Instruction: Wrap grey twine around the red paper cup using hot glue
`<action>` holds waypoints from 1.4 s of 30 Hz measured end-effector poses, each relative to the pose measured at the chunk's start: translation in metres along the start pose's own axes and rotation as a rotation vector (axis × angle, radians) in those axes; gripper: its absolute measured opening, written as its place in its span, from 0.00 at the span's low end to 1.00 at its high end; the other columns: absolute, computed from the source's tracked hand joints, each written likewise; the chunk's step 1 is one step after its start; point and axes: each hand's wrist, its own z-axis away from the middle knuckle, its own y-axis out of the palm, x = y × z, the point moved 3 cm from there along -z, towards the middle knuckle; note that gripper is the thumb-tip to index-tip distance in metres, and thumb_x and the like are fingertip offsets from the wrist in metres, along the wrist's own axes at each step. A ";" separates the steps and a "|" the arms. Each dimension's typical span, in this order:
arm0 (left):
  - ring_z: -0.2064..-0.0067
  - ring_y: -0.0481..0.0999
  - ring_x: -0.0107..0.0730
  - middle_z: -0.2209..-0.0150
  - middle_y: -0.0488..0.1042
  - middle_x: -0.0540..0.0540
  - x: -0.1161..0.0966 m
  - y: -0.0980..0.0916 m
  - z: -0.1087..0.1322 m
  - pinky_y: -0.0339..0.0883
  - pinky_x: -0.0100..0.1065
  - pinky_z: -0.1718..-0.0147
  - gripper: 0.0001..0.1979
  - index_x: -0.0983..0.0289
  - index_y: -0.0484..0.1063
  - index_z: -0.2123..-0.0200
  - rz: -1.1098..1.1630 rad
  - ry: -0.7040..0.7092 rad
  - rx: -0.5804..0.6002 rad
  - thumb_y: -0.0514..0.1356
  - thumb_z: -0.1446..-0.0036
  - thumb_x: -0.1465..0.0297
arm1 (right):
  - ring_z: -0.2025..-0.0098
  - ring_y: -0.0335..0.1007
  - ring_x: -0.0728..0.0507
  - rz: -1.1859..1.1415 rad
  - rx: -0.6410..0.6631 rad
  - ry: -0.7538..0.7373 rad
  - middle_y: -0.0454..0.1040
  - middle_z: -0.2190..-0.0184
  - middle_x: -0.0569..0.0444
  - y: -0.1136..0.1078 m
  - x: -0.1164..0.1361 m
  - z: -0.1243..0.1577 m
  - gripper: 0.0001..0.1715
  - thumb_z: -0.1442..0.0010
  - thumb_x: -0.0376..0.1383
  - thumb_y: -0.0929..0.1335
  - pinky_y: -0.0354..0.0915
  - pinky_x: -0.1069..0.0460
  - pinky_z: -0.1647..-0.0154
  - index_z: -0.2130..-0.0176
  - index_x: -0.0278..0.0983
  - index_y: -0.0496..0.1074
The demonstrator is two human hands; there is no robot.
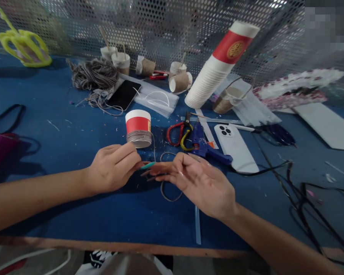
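My left hand (113, 168) is closed in a pinch at the fingertips of my right hand (197, 181), which lies palm up with its fingers stretched out. What the pinch holds is too small to make out; a teal fingernail shows at the meeting point. A loop of grey cord (167, 193) lies on the blue table (74, 126) under the right fingers. Just behind the hands stands an upside-down red and white paper cup (138, 128) with cord wound round its lower part.
Red-handled scissors (176, 133), a blue glue gun (205, 145) and a white phone (235, 147) lie behind my right hand. Farther back are a leaning stack of cups (218, 68), a grey cord bundle (93, 74), a black phone (124, 94) and black cables (298, 187) at right.
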 end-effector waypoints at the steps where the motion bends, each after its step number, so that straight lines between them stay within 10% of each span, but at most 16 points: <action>1: 0.77 0.65 0.25 0.77 0.66 0.50 0.000 -0.001 0.000 0.61 0.27 0.78 0.10 0.63 0.63 0.72 0.015 -0.028 -0.012 0.52 0.38 0.78 | 0.47 0.73 0.36 0.000 0.007 0.006 0.78 0.53 0.43 0.000 0.000 0.000 0.20 0.39 0.53 0.63 0.64 0.39 0.44 0.68 0.39 0.65; 13: 0.76 0.63 0.21 0.75 0.61 0.48 0.011 0.001 0.007 0.61 0.25 0.77 0.13 0.63 0.61 0.74 0.262 -0.478 -0.173 0.50 0.35 0.76 | 0.53 0.76 0.39 0.044 -0.055 -0.030 0.72 0.42 0.42 -0.001 -0.002 0.002 0.30 0.41 0.53 0.65 0.70 0.45 0.55 0.47 0.38 0.71; 24: 0.78 0.66 0.25 0.78 0.68 0.50 -0.003 0.002 0.007 0.61 0.28 0.78 0.12 0.63 0.64 0.72 0.122 -0.095 -0.001 0.48 0.36 0.76 | 0.50 0.74 0.39 0.183 0.056 -0.042 0.67 0.37 0.48 0.002 -0.010 0.004 0.30 0.35 0.55 0.60 0.71 0.44 0.54 0.49 0.41 0.76; 31: 0.72 0.69 0.25 0.71 0.72 0.51 0.012 -0.012 -0.001 0.68 0.29 0.74 0.08 0.64 0.67 0.69 0.151 -0.076 -0.200 0.53 0.38 0.77 | 0.71 0.76 0.46 0.369 -0.293 -0.361 0.81 0.60 0.49 -0.015 0.015 0.005 0.20 0.34 0.45 0.63 0.72 0.49 0.70 0.65 0.38 0.80; 37: 0.65 0.69 0.26 0.71 0.69 0.49 0.033 -0.005 0.000 0.69 0.35 0.63 0.13 0.63 0.69 0.69 0.112 -0.372 -0.203 0.49 0.32 0.71 | 0.79 0.71 0.50 0.358 -0.520 -0.478 0.76 0.74 0.56 -0.027 0.026 0.000 0.13 0.39 0.40 0.69 0.68 0.53 0.81 0.73 0.37 0.70; 42: 0.37 0.62 0.54 0.40 0.60 0.67 0.047 0.019 0.005 0.67 0.54 0.41 0.36 0.68 0.58 0.44 0.162 -0.356 -0.093 0.61 0.45 0.49 | 0.87 0.60 0.55 0.385 -0.479 -0.376 0.67 0.83 0.66 -0.026 0.020 -0.005 0.14 0.39 0.37 0.71 0.58 0.60 0.88 0.71 0.39 0.62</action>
